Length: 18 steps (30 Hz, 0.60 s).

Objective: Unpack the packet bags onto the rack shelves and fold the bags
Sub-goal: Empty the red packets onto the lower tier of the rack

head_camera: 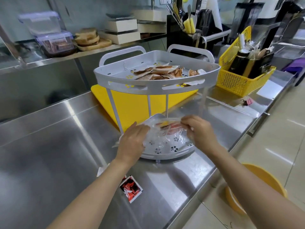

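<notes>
A grey two-tier corner rack [105, 75] stands on the steel counter. Its top shelf holds several brown packets [163, 72]. Over the perforated lower shelf [175, 148] I hold a clear plastic bag [166, 137] with red packets [171, 127] showing through it. My left hand [132, 141] grips the bag's left side, fingers curled into the plastic. My right hand [198, 129] pinches the bag's upper right edge. One red-and-black packet [131, 189] lies on the counter near my left forearm, with a pale packet [101, 171] partly hidden beside the arm.
A yellow cutting board [130, 104] lies under the rack. A yellow mesh basket [237, 80] with bottles stands at right, a pink binder clip [247, 101] in front of it. A yellow bin [257, 184] sits on the floor. Boxes and containers line the back ledge.
</notes>
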### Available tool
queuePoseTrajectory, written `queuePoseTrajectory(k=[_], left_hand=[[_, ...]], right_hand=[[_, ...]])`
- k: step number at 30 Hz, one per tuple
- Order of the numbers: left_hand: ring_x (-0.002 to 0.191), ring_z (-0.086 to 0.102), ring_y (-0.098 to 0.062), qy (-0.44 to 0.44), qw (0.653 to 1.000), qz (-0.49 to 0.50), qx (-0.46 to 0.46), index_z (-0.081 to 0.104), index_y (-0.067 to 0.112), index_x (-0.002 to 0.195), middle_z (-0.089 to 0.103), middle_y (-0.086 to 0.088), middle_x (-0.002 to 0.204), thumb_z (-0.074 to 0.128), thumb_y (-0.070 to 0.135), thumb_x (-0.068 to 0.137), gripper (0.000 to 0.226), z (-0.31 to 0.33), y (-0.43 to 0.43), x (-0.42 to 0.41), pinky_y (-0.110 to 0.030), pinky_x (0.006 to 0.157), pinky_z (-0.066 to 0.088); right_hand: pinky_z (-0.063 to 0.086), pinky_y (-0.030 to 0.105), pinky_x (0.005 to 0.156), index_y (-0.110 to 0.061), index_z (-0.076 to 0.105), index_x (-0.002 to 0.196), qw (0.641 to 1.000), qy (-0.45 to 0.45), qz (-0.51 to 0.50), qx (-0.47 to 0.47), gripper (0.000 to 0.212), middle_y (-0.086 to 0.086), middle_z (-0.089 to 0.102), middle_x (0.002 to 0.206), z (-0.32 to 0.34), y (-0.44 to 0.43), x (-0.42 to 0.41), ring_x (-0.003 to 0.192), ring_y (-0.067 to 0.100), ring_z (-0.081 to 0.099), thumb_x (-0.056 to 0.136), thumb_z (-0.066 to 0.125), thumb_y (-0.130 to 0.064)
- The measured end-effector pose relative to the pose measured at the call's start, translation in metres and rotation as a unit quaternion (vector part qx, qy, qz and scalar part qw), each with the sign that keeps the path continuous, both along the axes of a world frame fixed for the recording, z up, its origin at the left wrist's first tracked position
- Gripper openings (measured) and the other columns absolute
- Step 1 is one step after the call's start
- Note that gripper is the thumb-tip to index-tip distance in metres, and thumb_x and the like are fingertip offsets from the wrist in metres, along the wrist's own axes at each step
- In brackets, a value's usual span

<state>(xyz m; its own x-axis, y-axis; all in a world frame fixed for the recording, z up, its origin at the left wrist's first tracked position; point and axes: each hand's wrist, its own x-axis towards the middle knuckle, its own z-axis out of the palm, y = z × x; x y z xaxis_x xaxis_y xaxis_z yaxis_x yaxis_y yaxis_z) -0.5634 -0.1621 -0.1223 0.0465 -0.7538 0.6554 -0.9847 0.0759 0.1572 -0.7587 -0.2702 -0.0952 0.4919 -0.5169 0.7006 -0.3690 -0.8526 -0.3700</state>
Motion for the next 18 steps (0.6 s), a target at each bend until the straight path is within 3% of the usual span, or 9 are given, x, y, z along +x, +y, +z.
queuePoseTrajectory(k=[2,4,6,8,9,11,14,16,18], left_hand=[[0.075,0.069,-0.033,-0.015,0.999,-0.008,0.045,0.068,-0.004,0.089,0.071,-0.017,0.080,0.034,-0.016,0.063,0.045,-0.014,0.011,0.000,-0.048,0.083,0.054],[0.071,0.067,-0.033,-0.035,0.996,-0.008,0.087,0.067,-0.003,0.090,0.069,-0.017,0.077,0.041,-0.017,0.054,0.046,-0.020,0.015,-0.003,-0.054,0.080,0.052],[0.074,0.064,-0.035,-0.042,0.992,0.006,0.121,0.065,-0.001,0.095,0.067,-0.015,0.080,0.050,-0.017,0.055,0.045,-0.022,0.013,-0.004,-0.052,0.086,0.049],[0.084,0.059,-0.035,-0.051,0.987,0.034,0.149,0.062,0.004,0.102,0.064,-0.013,0.088,0.058,-0.006,0.066,0.037,-0.020,0.010,-0.006,-0.047,0.092,0.041],[0.087,0.056,-0.034,-0.054,0.984,0.043,0.165,0.060,0.006,0.104,0.061,-0.012,0.091,0.060,0.002,0.072,0.033,-0.018,0.009,-0.007,-0.045,0.091,0.037],[0.087,0.054,-0.033,-0.056,0.981,0.050,0.182,0.060,0.009,0.100,0.059,-0.011,0.088,0.063,0.013,0.075,0.026,-0.015,0.007,-0.009,-0.041,0.086,0.033],[0.073,0.053,-0.031,-0.008,0.984,0.059,0.167,0.050,0.015,0.076,0.050,-0.001,0.063,0.060,0.006,0.069,0.016,-0.006,0.006,-0.008,-0.038,0.074,0.032],[0.075,0.047,-0.028,0.032,0.974,0.084,0.209,0.033,0.020,0.067,0.033,0.010,0.060,0.052,0.008,0.072,0.023,-0.005,0.004,-0.007,-0.032,0.070,0.022],[0.093,0.044,-0.025,0.113,0.951,0.115,0.265,0.031,0.026,0.061,0.037,0.011,0.074,0.054,0.017,0.073,0.028,-0.008,0.000,-0.007,-0.031,0.074,0.022]], right_hand=[[0.057,0.042,0.066,0.005,0.070,0.077,0.992,0.099,0.009,0.072,0.006,0.021,0.071,0.081,-0.023,0.002,-0.006,0.073,0.036,0.068,0.075,0.065,0.004],[0.053,0.040,0.070,0.001,0.070,0.083,0.975,0.179,0.012,0.134,0.010,0.018,0.069,0.087,-0.037,0.002,-0.009,0.080,0.036,0.065,0.081,0.064,-0.007],[0.049,0.037,0.073,-0.003,0.069,0.091,0.965,0.181,-0.023,0.189,0.013,0.014,0.063,0.092,-0.045,-0.003,-0.010,0.084,0.033,0.061,0.082,0.065,-0.012],[0.047,0.031,0.064,-0.006,0.064,0.103,0.941,0.137,-0.069,0.303,0.025,0.006,0.053,0.085,-0.045,-0.007,-0.007,0.076,0.028,0.056,0.079,0.068,-0.009],[0.047,0.029,0.055,-0.007,0.061,0.108,0.910,0.098,-0.065,0.397,0.030,0.004,0.050,0.079,-0.044,-0.008,-0.005,0.067,0.025,0.054,0.079,0.066,-0.005],[0.049,0.026,0.042,-0.005,0.059,0.108,0.806,-0.010,-0.018,0.592,0.027,0.010,0.051,0.073,-0.040,-0.008,-0.004,0.049,0.024,0.056,0.083,0.055,0.004],[0.056,0.033,0.047,0.000,0.064,0.089,0.662,-0.115,0.003,0.741,0.023,0.021,0.058,0.077,-0.036,-0.007,-0.007,0.052,0.029,0.067,0.083,0.042,0.005],[0.056,0.035,0.046,0.000,0.060,0.080,0.602,-0.150,-0.001,0.785,0.014,0.019,0.056,0.076,-0.038,-0.005,-0.005,0.053,0.030,0.068,0.085,0.049,-0.007],[0.055,0.033,0.043,-0.001,0.059,0.079,0.582,-0.163,0.000,0.797,0.011,0.013,0.058,0.073,-0.041,-0.001,-0.001,0.049,0.026,0.066,0.086,0.056,-0.009]])
